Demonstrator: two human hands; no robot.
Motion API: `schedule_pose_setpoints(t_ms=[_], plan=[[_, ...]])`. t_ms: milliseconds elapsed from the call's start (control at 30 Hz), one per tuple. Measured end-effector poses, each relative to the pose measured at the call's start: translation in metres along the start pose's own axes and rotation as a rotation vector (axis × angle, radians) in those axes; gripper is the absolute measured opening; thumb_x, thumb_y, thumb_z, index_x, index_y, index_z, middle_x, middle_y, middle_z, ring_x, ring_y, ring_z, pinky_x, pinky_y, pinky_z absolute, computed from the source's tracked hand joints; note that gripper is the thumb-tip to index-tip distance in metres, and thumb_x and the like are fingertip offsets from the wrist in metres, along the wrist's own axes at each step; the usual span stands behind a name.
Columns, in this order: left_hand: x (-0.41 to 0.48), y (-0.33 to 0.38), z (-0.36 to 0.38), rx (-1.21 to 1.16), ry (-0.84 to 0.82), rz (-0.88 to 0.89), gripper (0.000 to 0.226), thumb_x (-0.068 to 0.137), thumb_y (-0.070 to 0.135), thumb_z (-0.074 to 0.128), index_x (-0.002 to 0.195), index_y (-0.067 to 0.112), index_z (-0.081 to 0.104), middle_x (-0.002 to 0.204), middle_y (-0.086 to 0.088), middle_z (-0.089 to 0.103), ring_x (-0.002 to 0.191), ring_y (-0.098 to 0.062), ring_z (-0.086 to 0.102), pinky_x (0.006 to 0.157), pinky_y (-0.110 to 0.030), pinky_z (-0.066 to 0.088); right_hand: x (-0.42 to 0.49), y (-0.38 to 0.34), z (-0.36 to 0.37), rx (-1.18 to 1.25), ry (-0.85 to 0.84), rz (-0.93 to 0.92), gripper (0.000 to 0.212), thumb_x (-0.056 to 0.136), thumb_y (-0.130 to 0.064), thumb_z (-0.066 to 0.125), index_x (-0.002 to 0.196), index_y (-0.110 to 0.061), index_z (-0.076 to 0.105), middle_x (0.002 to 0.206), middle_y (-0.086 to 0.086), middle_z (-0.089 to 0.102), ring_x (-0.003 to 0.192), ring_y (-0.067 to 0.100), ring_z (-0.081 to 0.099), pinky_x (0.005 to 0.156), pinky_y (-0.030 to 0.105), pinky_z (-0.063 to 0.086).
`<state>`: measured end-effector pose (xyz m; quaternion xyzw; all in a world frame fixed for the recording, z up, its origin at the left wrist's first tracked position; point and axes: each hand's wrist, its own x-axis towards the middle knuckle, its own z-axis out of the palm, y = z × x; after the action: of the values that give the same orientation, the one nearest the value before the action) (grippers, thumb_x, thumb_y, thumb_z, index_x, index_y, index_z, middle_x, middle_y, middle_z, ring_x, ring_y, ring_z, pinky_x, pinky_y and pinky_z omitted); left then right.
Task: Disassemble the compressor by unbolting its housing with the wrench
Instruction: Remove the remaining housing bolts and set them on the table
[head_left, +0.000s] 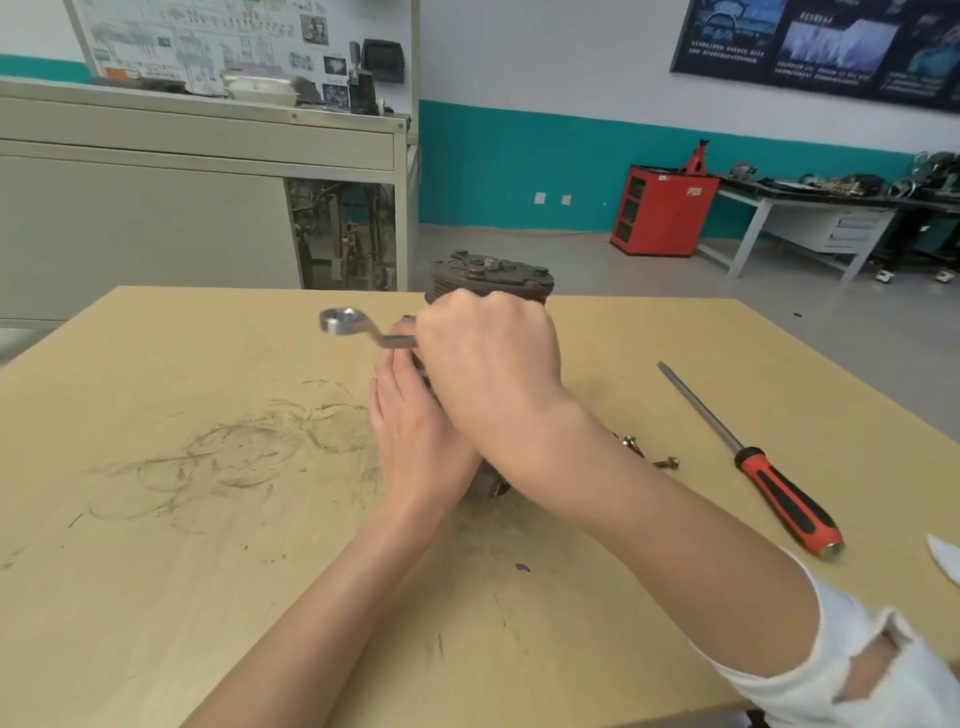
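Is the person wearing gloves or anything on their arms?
No gloves: the left hand and right hand are bare, with no rings or watch showing. Only the right arm has a white sleeve, with a ragged hole in it.

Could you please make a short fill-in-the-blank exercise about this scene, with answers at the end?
The right hand grips a silver ring wrench whose free ring end points to the person's ____.
The long steel screwdriver has a black and ____ handle.
Small loose bolts lie on the pale wooden table between the dark ribbed metal compressor and the ____.
Answers: left; red; screwdriver.
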<state>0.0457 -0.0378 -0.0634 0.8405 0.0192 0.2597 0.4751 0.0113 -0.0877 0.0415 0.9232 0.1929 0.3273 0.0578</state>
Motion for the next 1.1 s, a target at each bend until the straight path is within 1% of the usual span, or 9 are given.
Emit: schedule_pose_setpoints(t_ms=[67, 167, 300, 433, 567, 667, 800, 933, 1100], plan=[[-0.002, 0.000, 0.000, 0.032, 0.002, 0.031, 0.065, 0.090, 0.031, 0.058, 0.144, 0.003, 0.035, 0.150, -0.014, 0.033, 0.142, -0.027, 0.024, 0.114, -0.046, 0.023, -0.002, 0.006, -0.001, 0.005, 0.069, 0.012, 0.014, 0.084, -0.011, 0.064, 0.069, -0.012, 0.065, 0.057, 0.005, 0.044, 0.059, 0.029, 0.067, 0.047, 0.024, 0.032], [0.000, -0.001, -0.001, 0.066, -0.021, 0.038, 0.069, 0.087, 0.041, 0.049, 0.141, -0.001, 0.038, 0.147, -0.018, 0.034, 0.138, -0.031, 0.027, 0.111, -0.048, 0.027, -0.011, 0.011, -0.002, 0.160, 0.298, -0.005, 0.014, 0.057, -0.001, 0.061, 0.045, -0.003, 0.056, 0.037, 0.010, 0.048, 0.028, 0.027, 0.051, 0.035, 0.020, 0.034], [-0.003, 0.005, -0.001, -0.054, 0.043, 0.048, 0.097, 0.071, 0.064, 0.041, 0.145, 0.001, 0.033, 0.152, -0.010, 0.031, 0.140, -0.026, 0.032, 0.113, -0.050, 0.029, -0.038, 0.031, 0.007, 0.048, 0.277, 0.024, 0.038, 0.088, -0.024, 0.047, 0.052, -0.013, 0.055, 0.039, 0.002, 0.051, 0.033, 0.022, 0.051, 0.038, 0.018, 0.024], [-0.003, -0.005, 0.005, -0.021, 0.074, 0.065, 0.098, 0.075, 0.048, 0.074, 0.150, 0.007, 0.025, 0.153, -0.006, 0.029, 0.142, -0.023, 0.029, 0.115, -0.050, 0.027, -0.063, 0.078, 0.020, 0.562, 0.303, -0.038, 0.026, 0.089, -0.009, 0.060, 0.063, -0.004, 0.060, 0.048, 0.000, 0.052, 0.041, 0.017, 0.047, 0.039, 0.031, 0.038], [0.000, -0.009, 0.008, -0.015, 0.095, 0.071, 0.098, 0.075, 0.042, 0.077, 0.150, 0.007, 0.025, 0.153, -0.006, 0.028, 0.142, -0.022, 0.028, 0.116, -0.050, 0.026, -0.070, 0.118, 0.041, 1.116, 0.160, 0.121, 0.018, 0.090, -0.020, 0.057, 0.080, -0.014, 0.072, 0.060, -0.001, 0.063, 0.055, 0.004, 0.056, 0.054, 0.014, 0.042], [0.000, -0.009, 0.009, -0.024, 0.098, 0.079, 0.097, 0.075, 0.042, 0.077, 0.150, 0.007, 0.026, 0.152, -0.005, 0.028, 0.142, -0.021, 0.028, 0.116, -0.049, 0.026, -0.064, 0.144, 0.065, 1.513, 0.026, 0.244, 0.023, 0.088, -0.015, 0.056, 0.082, -0.025, 0.075, 0.062, 0.002, 0.065, 0.060, 0.012, 0.059, 0.057, 0.019, 0.046], [0.000, -0.011, 0.010, -0.037, 0.102, 0.086, 0.096, 0.076, 0.041, 0.077, 0.149, 0.007, 0.026, 0.152, -0.004, 0.028, 0.142, -0.020, 0.028, 0.116, -0.049, 0.027, -0.041, 0.167, 0.097, 2.002, -0.291, 0.301, 0.016, 0.073, -0.032, 0.078, 0.082, -0.019, 0.076, 0.063, 0.004, 0.067, 0.058, 0.014, 0.059, 0.053, 0.022, 0.047], [0.001, -0.012, 0.011, -0.049, 0.108, 0.095, 0.095, 0.076, 0.035, 0.081, 0.148, 0.005, 0.028, 0.151, -0.005, 0.030, 0.141, -0.021, 0.030, 0.115, -0.049, 0.028, -0.015, 0.174, 0.125, 2.205, -0.556, 0.283, 0.024, 0.064, -0.030, 0.087, 0.081, -0.016, 0.077, 0.060, 0.000, 0.067, 0.054, 0.008, 0.059, 0.048, 0.014, 0.048], [0.001, -0.013, 0.011, -0.042, 0.113, 0.091, 0.096, 0.074, 0.037, 0.080, 0.149, 0.007, 0.027, 0.151, -0.003, 0.029, 0.141, -0.019, 0.030, 0.116, -0.049, 0.028, -0.003, 0.168, 0.148, 2.352, -0.657, 0.313, 0.032, 0.057, -0.027, 0.091, 0.081, -0.012, 0.076, 0.059, 0.000, 0.066, 0.051, 0.005, 0.059, 0.047, 0.011, 0.049]])
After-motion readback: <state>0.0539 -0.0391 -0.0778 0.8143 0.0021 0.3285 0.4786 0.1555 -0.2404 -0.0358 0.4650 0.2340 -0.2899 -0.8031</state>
